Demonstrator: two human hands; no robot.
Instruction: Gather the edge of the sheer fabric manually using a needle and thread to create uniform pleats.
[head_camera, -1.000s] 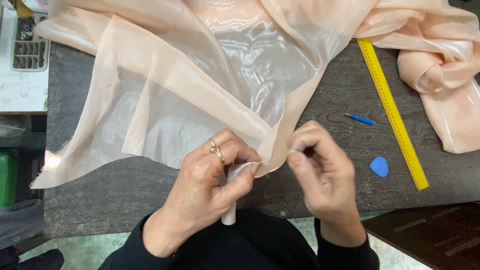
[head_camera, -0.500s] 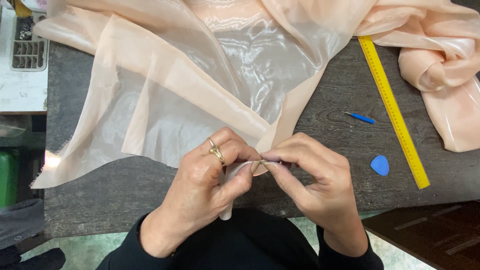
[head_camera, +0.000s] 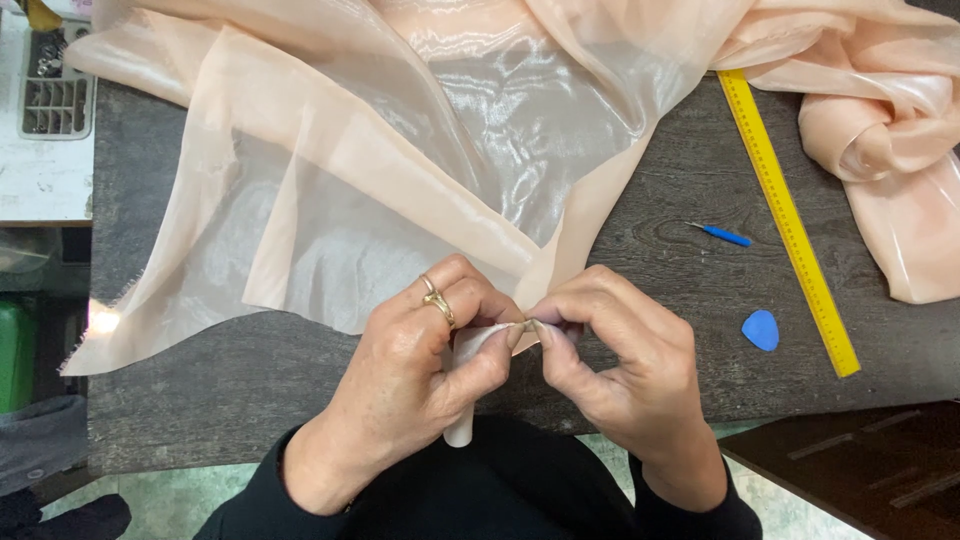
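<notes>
At the near edge of the dark table (head_camera: 250, 390), a small white strip (head_camera: 468, 350) is pinched between the left hand (head_camera: 420, 350) and the right hand (head_camera: 620, 350), fingertips pressed together, its length running down under the left palm, below the peach fabric (head_camera: 400, 170).

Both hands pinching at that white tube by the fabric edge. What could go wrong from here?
1. The sheer peach fabric lies right against the left hand and right hand; it might snag in the pinch.
2. The white tube overhangs the table edge; a slipped grip would likely drop it.
</notes>
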